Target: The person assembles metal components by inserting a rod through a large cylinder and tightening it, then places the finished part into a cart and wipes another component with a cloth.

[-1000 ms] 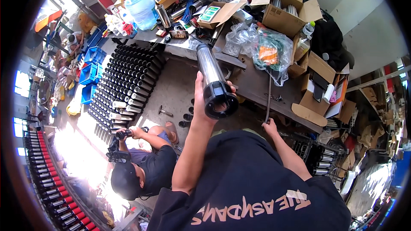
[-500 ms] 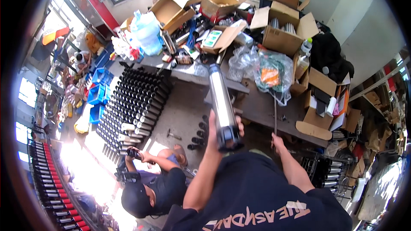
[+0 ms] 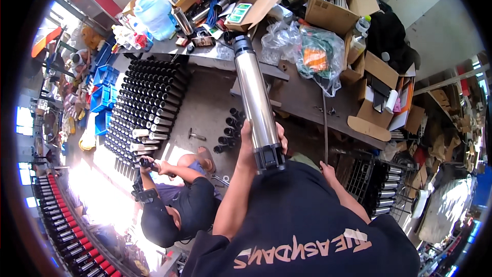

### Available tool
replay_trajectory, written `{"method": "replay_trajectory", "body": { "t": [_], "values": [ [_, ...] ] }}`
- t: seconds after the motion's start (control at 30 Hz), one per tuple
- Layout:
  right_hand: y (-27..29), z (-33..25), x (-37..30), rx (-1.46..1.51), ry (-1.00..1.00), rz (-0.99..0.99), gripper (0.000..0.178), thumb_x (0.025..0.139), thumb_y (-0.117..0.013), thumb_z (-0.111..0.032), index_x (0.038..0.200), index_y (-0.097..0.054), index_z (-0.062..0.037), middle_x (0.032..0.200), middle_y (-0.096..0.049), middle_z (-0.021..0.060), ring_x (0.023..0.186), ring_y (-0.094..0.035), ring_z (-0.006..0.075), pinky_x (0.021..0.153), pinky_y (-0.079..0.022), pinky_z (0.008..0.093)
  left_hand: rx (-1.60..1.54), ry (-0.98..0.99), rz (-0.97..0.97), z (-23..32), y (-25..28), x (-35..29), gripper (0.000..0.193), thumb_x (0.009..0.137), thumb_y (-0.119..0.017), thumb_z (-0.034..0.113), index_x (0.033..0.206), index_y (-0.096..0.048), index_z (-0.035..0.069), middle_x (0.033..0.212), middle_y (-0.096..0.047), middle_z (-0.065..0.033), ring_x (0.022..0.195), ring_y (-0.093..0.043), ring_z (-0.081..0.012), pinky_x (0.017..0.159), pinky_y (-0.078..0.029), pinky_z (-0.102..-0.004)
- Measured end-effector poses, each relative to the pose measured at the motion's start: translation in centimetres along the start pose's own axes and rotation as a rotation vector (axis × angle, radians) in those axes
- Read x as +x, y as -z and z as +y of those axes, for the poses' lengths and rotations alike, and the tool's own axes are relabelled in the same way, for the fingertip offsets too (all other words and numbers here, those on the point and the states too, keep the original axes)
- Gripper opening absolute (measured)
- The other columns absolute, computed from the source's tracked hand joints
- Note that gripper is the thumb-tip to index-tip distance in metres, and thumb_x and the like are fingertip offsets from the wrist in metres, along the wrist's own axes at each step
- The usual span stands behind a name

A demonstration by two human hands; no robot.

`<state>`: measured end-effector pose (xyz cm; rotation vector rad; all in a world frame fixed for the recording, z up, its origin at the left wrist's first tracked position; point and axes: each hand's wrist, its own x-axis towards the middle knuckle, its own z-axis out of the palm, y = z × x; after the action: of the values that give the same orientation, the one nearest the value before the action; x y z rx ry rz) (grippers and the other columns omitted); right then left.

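Observation:
A long shiny steel cylinder with black end pieces (image 3: 253, 90) is held upright, tilted a little left, in front of my chest. My left hand (image 3: 247, 146) is closed around its lower part, the thumb side on the left and fingertips showing at the right edge. The slotted black lower end sits just beneath those fingers. Off to the right, by the bench's front edge, my right hand (image 3: 328, 169) is closed around the lower end of a thin dark rod (image 3: 325, 128). The rod's upper end reaches over the bench to a clear plastic bag (image 3: 320, 61) with orange and green contents.
The workbench (image 3: 302, 92) carries cardboard boxes (image 3: 333, 10), a blue water jug (image 3: 154, 15) and loose plastic. Rows of black-topped cylinders (image 3: 146, 97) stand at left. A co-worker (image 3: 187, 210) sits low at left, holding a dark part. A hammer (image 3: 196, 135) lies on the floor.
The whole view has shifted, so the scene sits higher and further left. My left hand still grips the steel cylinder. My right hand is nearer my body, and more of the rod shows.

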<state>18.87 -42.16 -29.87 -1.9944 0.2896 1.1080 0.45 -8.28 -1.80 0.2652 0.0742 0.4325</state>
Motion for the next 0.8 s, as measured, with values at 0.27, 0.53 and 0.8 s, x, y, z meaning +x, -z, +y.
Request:
{"method": "replay_trajectory", "body": {
  "t": [0.27,0.53,0.8],
  "values": [
    [3.0,4.4,-3.1,-0.353,0.182,0.256,0.054,0.089,-0.071,-0.051,0.080,-0.069,0.0020,0.069,-0.064,0.0059,0.069,-0.058,0.0148,0.067,-0.047,0.0354,0.079,0.003,0.030,0.2,-0.1,-0.5,0.076,0.096,-0.043,0.071,0.140,-0.043,0.009,0.097,-0.058,-0.0181,0.079,-0.066,-0.0331,0.065,-0.055,-0.0433],
    [4.9,1.8,-9.5,-0.403,0.344,0.313,0.060,0.094,-0.064,-0.051,0.064,-0.057,0.0008,0.053,-0.048,0.0053,0.054,-0.048,0.0129,0.052,-0.039,0.0371,-0.335,0.067,0.156,-0.6,0.0,-1.6,0.074,0.096,-0.045,0.066,0.134,-0.047,0.002,0.101,-0.057,-0.0153,0.084,-0.060,-0.0290,0.072,-0.053,-0.0409],
    [4.2,-9.8,-10.8,-0.382,0.751,0.268,0.044,0.090,-0.071,-0.033,0.065,-0.056,0.0002,0.052,-0.043,0.0144,0.046,-0.041,0.0201,0.049,-0.036,0.0375,-0.705,0.125,0.387,2.5,-2.2,3.8,0.054,0.090,-0.063,0.043,0.114,-0.055,-0.005,0.102,-0.059,-0.0167,0.093,-0.061,-0.0270,0.079,-0.057,-0.0360]
  ]
}}
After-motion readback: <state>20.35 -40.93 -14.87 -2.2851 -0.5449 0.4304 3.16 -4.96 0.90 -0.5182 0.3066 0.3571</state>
